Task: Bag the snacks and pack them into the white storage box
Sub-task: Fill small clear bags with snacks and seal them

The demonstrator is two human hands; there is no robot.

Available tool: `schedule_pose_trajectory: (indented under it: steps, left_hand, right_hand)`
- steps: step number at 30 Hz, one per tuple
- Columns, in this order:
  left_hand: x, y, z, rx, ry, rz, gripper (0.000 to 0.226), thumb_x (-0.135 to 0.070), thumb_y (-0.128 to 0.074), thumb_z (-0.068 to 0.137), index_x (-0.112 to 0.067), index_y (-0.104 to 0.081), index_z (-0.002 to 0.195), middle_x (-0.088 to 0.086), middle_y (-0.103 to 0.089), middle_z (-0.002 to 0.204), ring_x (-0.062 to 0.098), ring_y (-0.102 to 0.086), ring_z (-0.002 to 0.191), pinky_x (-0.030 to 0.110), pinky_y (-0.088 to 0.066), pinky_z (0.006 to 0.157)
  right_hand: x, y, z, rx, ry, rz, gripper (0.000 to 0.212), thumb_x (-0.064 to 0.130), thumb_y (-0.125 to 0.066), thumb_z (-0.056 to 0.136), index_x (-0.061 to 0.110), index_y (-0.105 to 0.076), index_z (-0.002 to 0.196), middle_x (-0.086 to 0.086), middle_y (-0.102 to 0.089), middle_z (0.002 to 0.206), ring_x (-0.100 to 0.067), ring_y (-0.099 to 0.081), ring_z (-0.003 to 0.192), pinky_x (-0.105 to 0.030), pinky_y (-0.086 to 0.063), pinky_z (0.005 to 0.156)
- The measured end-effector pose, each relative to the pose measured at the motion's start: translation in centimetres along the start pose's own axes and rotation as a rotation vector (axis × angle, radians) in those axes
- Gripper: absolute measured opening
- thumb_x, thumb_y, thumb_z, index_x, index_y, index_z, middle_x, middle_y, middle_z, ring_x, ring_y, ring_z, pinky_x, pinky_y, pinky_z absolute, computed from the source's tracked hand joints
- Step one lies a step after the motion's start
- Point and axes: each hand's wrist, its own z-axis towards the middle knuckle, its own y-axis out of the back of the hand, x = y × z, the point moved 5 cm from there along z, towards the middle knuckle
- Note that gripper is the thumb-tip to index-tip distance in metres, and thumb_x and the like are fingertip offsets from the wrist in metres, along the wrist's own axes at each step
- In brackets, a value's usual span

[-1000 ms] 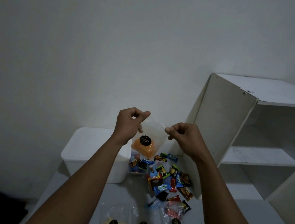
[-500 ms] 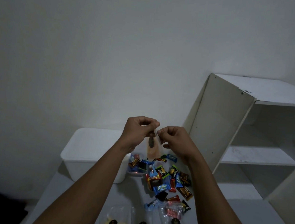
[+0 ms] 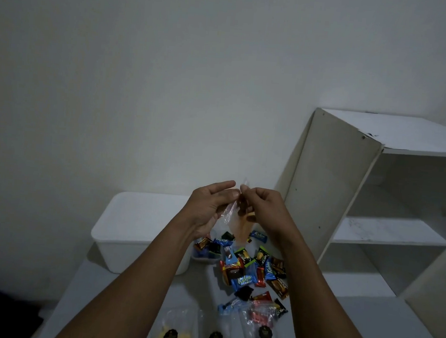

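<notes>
Two hands raised: right hand (image 3: 264,206) grip pinches clear snack bag (image 3: 239,223) top; left hand (image 3: 208,210) grip apart, at bag's 9 o'clock.

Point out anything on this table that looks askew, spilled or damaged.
The white shelf unit looks tilted toward the wall, though the wide-angle lens may exaggerate it, and its top corner looks chipped. The wrapped candies lie in a loose scattered pile on the table beside the white storage box.

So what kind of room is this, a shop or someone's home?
Probably a plain room at home: a bare white wall, an empty white shelf unit, and wrapped candies spread over a small table.
</notes>
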Motion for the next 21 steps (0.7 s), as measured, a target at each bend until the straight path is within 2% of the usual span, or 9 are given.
schedule_pose_trajectory:
  steps: [3,7,11,16,21]
  left_hand:
    - [0.0,-0.14,-0.4,0.044,0.015,0.062,0.039,0.006,-0.067,0.085,-0.004,-0.062,0.123,0.015,-0.073,0.112,0.024,-0.069,0.105,0.029,-0.056,0.088]
    - [0.17,0.0,-0.68,0.02,0.057,0.095,0.039,0.003,-0.069,0.084,0.003,-0.063,0.123,0.02,-0.072,0.111,0.026,-0.07,0.097,0.03,-0.057,0.08]
    - [0.35,0.02,-0.83,-0.01,0.054,0.127,0.039,0.003,-0.07,0.084,-0.002,-0.064,0.122,0.02,-0.073,0.106,0.026,-0.071,0.094,0.036,-0.057,0.089]
    - [0.11,-0.03,-1.11,-0.022,0.034,0.172,0.041,0.005,-0.07,0.083,-0.008,-0.063,0.121,0.018,-0.075,0.097,0.029,-0.071,0.096,0.033,-0.057,0.083]
    - [0.57,0.23,-0.84,-0.054,0.078,0.044,0.035,0.005,-0.064,0.086,-0.003,-0.064,0.12,0.023,-0.072,0.098,0.03,-0.069,0.086,0.042,-0.055,0.091]
  right_hand:
    - [-0.11,0.07,-0.01,-0.001,-0.048,0.065,0.032,0.034,-0.061,0.096,0.005,-0.066,0.085,-0.006,-0.067,0.071,-0.013,-0.064,0.063,-0.033,-0.051,0.067]
    - [-0.07,0.03,0.12,0.026,-0.04,0.045,0.024,0.025,-0.057,0.099,0.006,-0.064,0.087,-0.001,-0.064,0.065,-0.017,-0.063,0.065,-0.036,-0.052,0.069]
    - [0.07,-0.33,-0.01,0.007,-0.027,0.079,0.027,0.025,-0.059,0.098,0.006,-0.063,0.08,-0.002,-0.062,0.061,-0.017,-0.062,0.06,-0.038,-0.056,0.07]
    - [-0.27,-0.36,0.04,-0.021,-0.057,0.152,0.027,0.023,-0.068,0.092,0.01,-0.065,0.068,-0.005,-0.063,0.061,-0.018,-0.062,0.06,-0.038,-0.055,0.07]
    - [-0.48,-0.74,0.04,-0.012,-0.059,0.154,0.029,0.023,-0.059,0.098,-0.002,-0.066,0.087,-0.006,-0.061,0.063,-0.012,-0.062,0.06,-0.033,-0.053,0.069]
